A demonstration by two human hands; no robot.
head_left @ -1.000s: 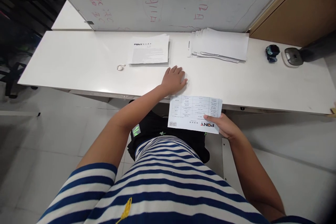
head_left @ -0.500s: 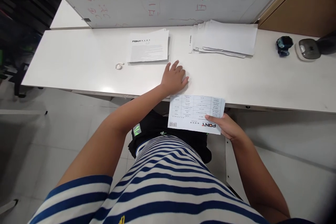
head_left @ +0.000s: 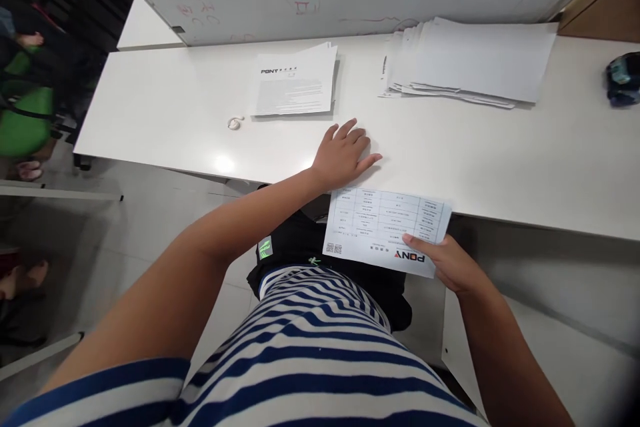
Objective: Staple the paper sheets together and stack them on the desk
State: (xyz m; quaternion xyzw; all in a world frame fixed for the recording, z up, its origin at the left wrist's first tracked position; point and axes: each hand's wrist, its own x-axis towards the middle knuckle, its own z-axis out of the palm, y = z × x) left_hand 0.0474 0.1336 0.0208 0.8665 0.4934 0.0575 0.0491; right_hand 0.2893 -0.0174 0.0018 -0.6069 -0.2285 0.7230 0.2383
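Fingers of the left hand (head_left: 343, 157) spread apart on the desk (head_left: 180, 97), palm down near its near edge; I can't see anything gripped there. The right hand (head_left: 457, 267) pinches the right end of a printed sheet (head_left: 377, 220), thumb on top and the other fingers hidden beneath. That sheet hangs over the lap, just off the desk's near edge, with its logo along the side closest to the striped shirt (head_left: 320, 360). Whether its far edge touches the desk, I can't tell.

Farther off, past the left hand, lies a low pile of printed papers (head_left: 295, 90), nearly even but for a corner or two poking out. Right of it sits a wider stack of paper (head_left: 475, 60), edges fanned and ragged. An ear hook (head_left: 235, 123) rests left of the hand, a dark watch (head_left: 623, 79) at the far right, and the whiteboard (head_left: 350, 0) rises behind.

Looks partway along to me: papers lie in two groups, one sheet is up in the hand and not set down, and neither group is squared. Which group that sheet belongs with, and how many are done, I can't say.
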